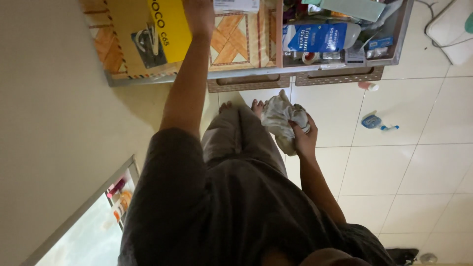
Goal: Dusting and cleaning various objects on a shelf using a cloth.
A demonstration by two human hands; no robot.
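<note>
Cloth, pale and crumpled, sits bunched in my right hand, clenched around it near my bare feet over the tiled floor. Far left, my left hand rests on the yellow box on the shelf; its grip I cannot tell. Judged step: wiping preparation. Next move calls for lifting the cloth toward the shelf. Right of it, a spray bottle lies on the floor.

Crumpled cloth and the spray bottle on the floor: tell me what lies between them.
Only bare floor tile, seen in the head view. The crumpled cloth sits in the right hand; the spray bottle lies flat, apart from it.
</note>
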